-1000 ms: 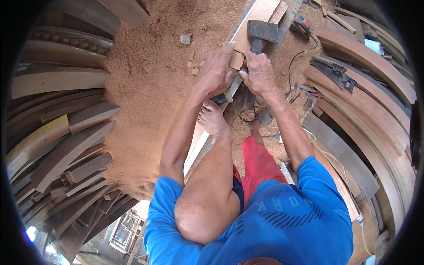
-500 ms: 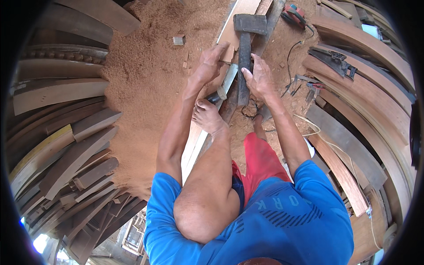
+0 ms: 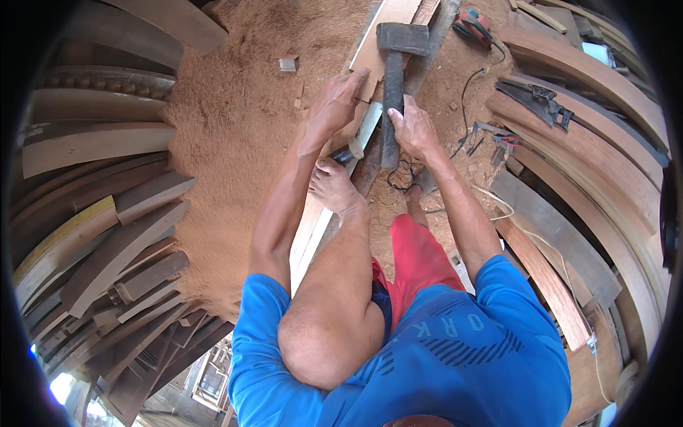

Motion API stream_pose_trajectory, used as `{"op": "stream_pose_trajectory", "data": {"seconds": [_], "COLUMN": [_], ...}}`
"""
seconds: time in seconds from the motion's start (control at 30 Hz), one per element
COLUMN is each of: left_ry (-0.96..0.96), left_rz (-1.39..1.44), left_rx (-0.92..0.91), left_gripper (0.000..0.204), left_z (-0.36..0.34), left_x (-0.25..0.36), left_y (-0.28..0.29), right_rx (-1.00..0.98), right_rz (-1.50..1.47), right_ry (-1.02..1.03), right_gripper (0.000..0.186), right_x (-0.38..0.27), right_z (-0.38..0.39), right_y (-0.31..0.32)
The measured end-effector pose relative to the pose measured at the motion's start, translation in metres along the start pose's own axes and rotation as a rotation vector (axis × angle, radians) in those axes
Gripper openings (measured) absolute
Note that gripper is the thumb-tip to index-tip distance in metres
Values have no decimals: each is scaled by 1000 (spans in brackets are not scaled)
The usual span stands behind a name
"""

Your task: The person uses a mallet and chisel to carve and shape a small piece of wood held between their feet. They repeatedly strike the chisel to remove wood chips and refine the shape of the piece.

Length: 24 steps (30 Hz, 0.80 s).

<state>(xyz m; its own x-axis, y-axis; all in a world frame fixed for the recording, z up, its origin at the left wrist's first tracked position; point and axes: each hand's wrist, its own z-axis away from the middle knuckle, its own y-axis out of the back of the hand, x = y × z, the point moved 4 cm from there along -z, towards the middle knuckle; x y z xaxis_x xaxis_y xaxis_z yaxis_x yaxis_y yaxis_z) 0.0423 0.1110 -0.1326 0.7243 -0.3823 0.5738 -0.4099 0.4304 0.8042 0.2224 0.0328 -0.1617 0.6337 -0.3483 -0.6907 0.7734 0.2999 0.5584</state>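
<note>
A dark mallet [image 3: 392, 85] with a blocky head lies lengthwise over the boards in front of me. My right hand [image 3: 415, 130] is at its handle from the right, thumb on top and fingers curled against the far side. To the left, my left hand [image 3: 337, 105] is closed at the edge of a pale wooden board [image 3: 370, 67]. A thin dark bit shows at its fingertips; what it is, I cannot make out. My bare left foot [image 3: 337, 186] rests on the work, beside a dark cylindrical handle [image 3: 348, 152] and a pale flat strip [image 3: 369, 122].
Sawdust [image 3: 235, 142] covers the floor. Stacked planks [image 3: 99, 149] line the left, and more boards [image 3: 583, 149] lie on the right with a black handsaw [image 3: 538, 102]. A red power tool [image 3: 474, 27] with a black cord sits at the upper right. A small wood block [image 3: 288, 64] lies on the sawdust.
My right hand has drawn slightly nearer, its stretched fingers now curled about the mallet's handle. My left hand has closed a little and stays by the board.
</note>
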Motion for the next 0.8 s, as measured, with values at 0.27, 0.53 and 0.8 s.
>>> {"op": "stream_pose_trajectory", "data": {"seconds": [0.27,0.53,0.8], "left_ry": [-44,-10,-24], "left_rz": [-160,102,285], "left_rx": [59,23,112], "left_gripper": [75,86,66], "left_z": [2,4,0], "left_x": [0,-18,-40], "left_y": [-11,-10,-11], "right_rx": [-12,99,71], "right_rz": [-17,-194,4], "right_ry": [-51,66,88], "right_gripper": [50,62,49], "right_x": [0,0,-23], "right_z": [-1,-23,16], "right_y": [-3,-8,62]}}
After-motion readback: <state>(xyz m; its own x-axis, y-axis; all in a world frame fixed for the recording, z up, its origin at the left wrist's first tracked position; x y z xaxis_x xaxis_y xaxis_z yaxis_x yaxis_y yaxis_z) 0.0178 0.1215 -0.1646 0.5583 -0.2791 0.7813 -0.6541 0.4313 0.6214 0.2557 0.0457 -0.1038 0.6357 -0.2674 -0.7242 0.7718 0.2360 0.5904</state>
